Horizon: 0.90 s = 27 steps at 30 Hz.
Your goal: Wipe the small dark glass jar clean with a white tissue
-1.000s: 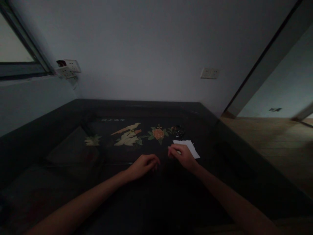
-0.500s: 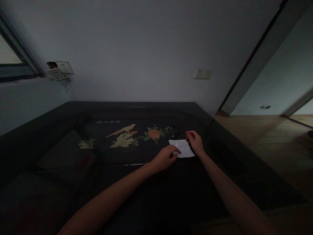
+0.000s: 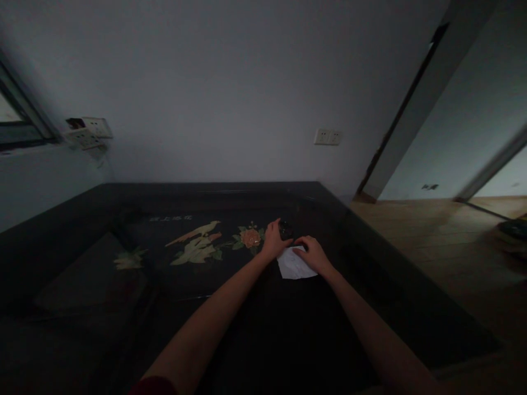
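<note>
A white sheet of paper [image 3: 293,267] lies on a dark glossy table [image 3: 206,307] painted with a bird and flowers. My right hand [image 3: 310,254] rests on the sheet's far right part, fingers curled over it. My left hand [image 3: 272,239] is at the sheet's far left corner, touching a small dark round object [image 3: 285,229] that stands just behind the paper. In the dim light I cannot make out what that object is.
The table reaches back to a grey wall with a double socket [image 3: 328,136]. More sockets [image 3: 86,133] sit at the left under a window. Wooden floor [image 3: 432,236] and a doorway lie to the right of the table edge.
My left hand has travelled from the table's middle forward and right to the small dark object. My right hand went to the paper's far edge and now lies on it. The view has turned rightward.
</note>
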Motion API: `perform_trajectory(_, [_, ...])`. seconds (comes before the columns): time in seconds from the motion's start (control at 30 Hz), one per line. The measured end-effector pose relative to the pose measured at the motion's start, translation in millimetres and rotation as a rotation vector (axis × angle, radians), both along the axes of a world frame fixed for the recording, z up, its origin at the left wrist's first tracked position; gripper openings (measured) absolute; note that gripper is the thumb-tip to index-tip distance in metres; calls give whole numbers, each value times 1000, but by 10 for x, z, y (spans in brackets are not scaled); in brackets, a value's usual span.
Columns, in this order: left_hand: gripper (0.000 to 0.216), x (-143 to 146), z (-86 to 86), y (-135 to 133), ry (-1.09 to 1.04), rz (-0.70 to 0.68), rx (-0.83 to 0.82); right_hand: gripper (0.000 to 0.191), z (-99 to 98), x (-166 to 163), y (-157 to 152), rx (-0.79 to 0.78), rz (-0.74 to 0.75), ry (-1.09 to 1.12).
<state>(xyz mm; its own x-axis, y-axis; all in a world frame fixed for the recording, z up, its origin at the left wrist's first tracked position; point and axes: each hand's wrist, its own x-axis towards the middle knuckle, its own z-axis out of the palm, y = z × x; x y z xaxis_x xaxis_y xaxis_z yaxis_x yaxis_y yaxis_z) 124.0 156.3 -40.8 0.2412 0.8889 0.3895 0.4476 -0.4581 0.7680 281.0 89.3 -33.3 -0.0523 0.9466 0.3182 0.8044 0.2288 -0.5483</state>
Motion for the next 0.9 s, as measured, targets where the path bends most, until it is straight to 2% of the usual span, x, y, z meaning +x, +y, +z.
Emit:
perform_trajectory(0.1, [87, 31, -77, 28, 16, 14, -10, 26, -23, 19, 0, -27, -19, -70])
perform_trajectory(0.23, [79, 13, -113, 48, 44, 10, -5, 32, -68, 33, 3, -62, -45, -141])
perform_trajectory(0.33, [75, -22, -100, 44, 73, 10, 9, 31, -82, 36, 7, -82, -53, -168])
perform_trajectory(0.5, [82, -169, -73, 41, 129, 5, 14, 24, -65, 23, 5, -107, -37, -192])
perform_trajectory(0.7, [86, -624, -55, 62, 195, 71, -2, 21, -26, -19, -12, -134, 0, -191])
perform_trajectory(0.9, [77, -1400, -56, 57, 229, 152, 7, 17, 29, 40, -4, -185, 21, -136])
